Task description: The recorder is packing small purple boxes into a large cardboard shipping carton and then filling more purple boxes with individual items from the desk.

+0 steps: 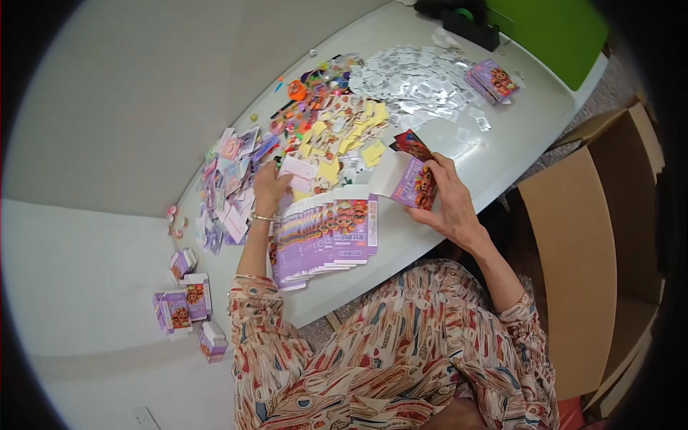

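In my right hand [455,204] is a small purple carton [410,185] printed with cartoon figures, its white end flap standing open toward the left. A dark red printed packet [413,145] shows at the carton's top; whether it is inside or behind cannot be told. Over on the left, my left hand [269,189] has its fingers closed at the edge of a pink-and-white card [298,170], above the piles. Between my hands and nearer to me lies an overlapping row of flattened purple cartons [322,240].
Beyond my hands lie yellow-and-white cards [337,140], small colourful trinkets [304,107] and clear packets [412,79]. Mixed cards [229,183] are heaped left. More cartons [491,80] sit far right, near a black tape dispenser [469,29]. An open cardboard box [573,265] stands right.
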`<action>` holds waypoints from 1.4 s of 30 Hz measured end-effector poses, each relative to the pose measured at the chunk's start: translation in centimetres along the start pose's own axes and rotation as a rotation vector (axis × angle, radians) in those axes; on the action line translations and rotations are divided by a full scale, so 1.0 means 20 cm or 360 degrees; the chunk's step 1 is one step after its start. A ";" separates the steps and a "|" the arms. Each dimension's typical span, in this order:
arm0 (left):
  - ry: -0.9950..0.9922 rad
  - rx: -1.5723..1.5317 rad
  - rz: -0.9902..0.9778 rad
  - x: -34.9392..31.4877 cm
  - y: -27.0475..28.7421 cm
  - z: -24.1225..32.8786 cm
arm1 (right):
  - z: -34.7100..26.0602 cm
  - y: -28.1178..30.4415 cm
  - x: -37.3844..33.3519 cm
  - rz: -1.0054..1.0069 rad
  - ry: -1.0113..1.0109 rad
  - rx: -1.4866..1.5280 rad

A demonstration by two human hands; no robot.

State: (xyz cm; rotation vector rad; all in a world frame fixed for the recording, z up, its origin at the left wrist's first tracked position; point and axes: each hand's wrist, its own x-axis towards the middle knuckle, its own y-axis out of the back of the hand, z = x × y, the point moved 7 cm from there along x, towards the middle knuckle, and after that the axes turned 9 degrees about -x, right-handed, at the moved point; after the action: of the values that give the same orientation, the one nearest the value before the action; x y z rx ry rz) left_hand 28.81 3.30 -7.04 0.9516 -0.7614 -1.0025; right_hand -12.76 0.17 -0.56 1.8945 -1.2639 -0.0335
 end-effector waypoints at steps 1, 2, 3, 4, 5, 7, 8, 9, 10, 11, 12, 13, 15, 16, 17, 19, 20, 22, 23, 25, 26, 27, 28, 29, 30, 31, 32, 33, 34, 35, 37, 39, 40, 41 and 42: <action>-0.0017 -0.0010 -0.0011 0.00 0.01 0.00 | 0.00 -0.01 0.00 -0.0001 -0.0001 -0.0048; -0.0054 -0.0191 0.0090 -0.01 0.06 0.03 | 0.02 -0.01 0.00 0.0009 -0.0017 -0.0064; -0.0087 -0.0371 0.0192 -0.02 0.11 0.05 | 0.03 -0.01 -0.01 0.0060 -0.0027 -0.0121; -0.0097 -0.0379 0.0181 -0.04 0.15 0.12 | 0.05 -0.01 -0.01 0.0107 -0.0038 -0.0178; 0.0053 -0.0785 0.0176 -0.06 0.19 0.19 | 0.06 -0.02 -0.02 0.0110 -0.0052 -0.0189; 0.0210 -0.1193 0.0165 -0.12 0.30 0.40 | 0.10 -0.02 -0.03 0.0113 -0.0130 -0.0240; 0.0103 -0.1447 0.0190 -0.16 0.36 0.56 | 0.10 -0.03 -0.03 0.0112 -0.0130 -0.0242; -0.0006 -0.1705 0.0210 -0.19 0.39 0.70 | 0.12 -0.04 -0.04 0.0120 -0.0131 -0.0280; -0.0005 -0.1707 0.0210 -0.22 0.39 0.83 | 0.12 -0.04 -0.04 0.0130 -0.0128 -0.0313; -0.0161 -0.1744 0.0253 -0.26 0.42 0.97 | 0.10 -0.04 -0.04 0.0126 -0.0119 -0.0307; -0.0321 -0.1784 0.0288 -0.30 0.41 1.07 | 0.09 -0.03 -0.04 0.0139 -0.0132 -0.0290; -0.0319 -0.1780 0.0296 -0.32 0.39 1.10 | 0.08 -0.03 -0.04 0.0151 -0.0142 -0.0267; -0.0545 -0.1437 0.0275 -0.36 0.35 1.19 | 0.05 -0.02 -0.04 0.0174 -0.0108 -0.0301; -0.0553 -0.1441 0.0267 -0.36 0.33 1.21 | 0.04 -0.01 -0.04 0.0200 -0.0093 -0.0344; -0.0553 -0.1293 0.0191 -0.37 0.29 1.23 | 0.04 -0.01 -0.05 0.0208 -0.0101 -0.0350; -0.0576 -0.1155 0.0094 -0.38 0.21 1.26 | 0.04 -0.02 -0.06 0.0192 -0.0070 -0.0357; -0.0582 -0.1155 0.0088 -0.38 0.19 1.27 | 0.03 -0.02 -0.06 0.0197 -0.0076 -0.0360; -0.0814 -0.0766 0.0103 -0.41 0.16 1.36 | -0.01 -0.03 -0.07 0.0154 -0.0034 -0.0307; -0.0887 -0.0677 0.0164 -0.42 0.15 1.39 | 0.00 -0.02 -0.07 0.0154 -0.0046 -0.0277; -0.1028 -0.0452 0.0144 -0.45 0.15 1.45 | 0.00 -0.03 -0.08 0.0136 -0.0040 -0.0276; -0.1161 -0.0227 0.0120 -0.47 0.14 1.48 | 0.00 -0.03 -0.08 0.0114 -0.0036 -0.0275; -0.1161 -0.0223 0.0120 -0.46 0.17 1.48 | 0.01 -0.03 -0.08 0.0115 -0.0036 -0.0271; -0.0962 -0.0578 -0.0088 -0.40 0.18 1.44 | 0.01 -0.02 -0.08 0.0113 -0.0004 -0.0257; -0.0748 -0.0926 -0.0301 -0.35 0.18 1.40 | 0.01 -0.02 -0.08 0.0109 0.0024 -0.0241; -0.0751 -0.0930 -0.0307 -0.30 0.18 1.40 | 0.01 0.00 -0.08 0.0110 0.0018 -0.0245; -0.0768 -0.1018 -0.0222 -0.22 0.20 1.38 | 0.00 0.01 -0.07 0.0023 0.0010 -0.0153; -0.0780 -0.1098 -0.0120 -0.16 0.22 1.37 | -0.01 0.00 -0.07 -0.0065 0.0019 -0.0055; -0.0499 -0.1288 -0.0490 -0.10 0.11 1.32 | -0.02 0.00 -0.07 -0.0068 0.0031 -0.0050; -0.0503 -0.1288 -0.0488 -0.11 0.08 1.33 | -0.03 0.00 -0.07 -0.0093 0.0052 -0.0007; -0.0422 -0.1554 -0.0705 -0.13 0.01 1.36 | -0.03 0.00 -0.07 -0.0118 0.0072 0.0036; -0.0279 -0.1855 -0.1032 -0.15 -0.05 1.40 | -0.04 0.00 -0.07 -0.0142 0.0093 0.0070; -0.0250 -0.1775 -0.1086 -0.13 -0.06 1.38 | -0.04 0.00 -0.07 -0.0172 0.0107 0.0108; -0.0234 -0.1692 -0.1129 -0.13 -0.06 1.38 | -0.06 0.01 -0.06 -0.0145 0.0114 0.0131; -0.0237 -0.1693 -0.1126 -0.13 -0.06 1.36 | -0.08 0.03 -0.06 -0.0120 0.0124 0.0157; -0.0288 -0.1733 -0.0942 -0.10 -0.03 1.32 | -0.10 0.04 -0.06 -0.0121 0.0131 0.0158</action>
State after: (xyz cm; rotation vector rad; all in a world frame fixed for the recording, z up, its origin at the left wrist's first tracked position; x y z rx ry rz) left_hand 4.84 -2.70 2.76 0.1015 0.0256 -1.7620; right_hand -13.10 2.09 0.78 2.0077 -1.1569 0.0682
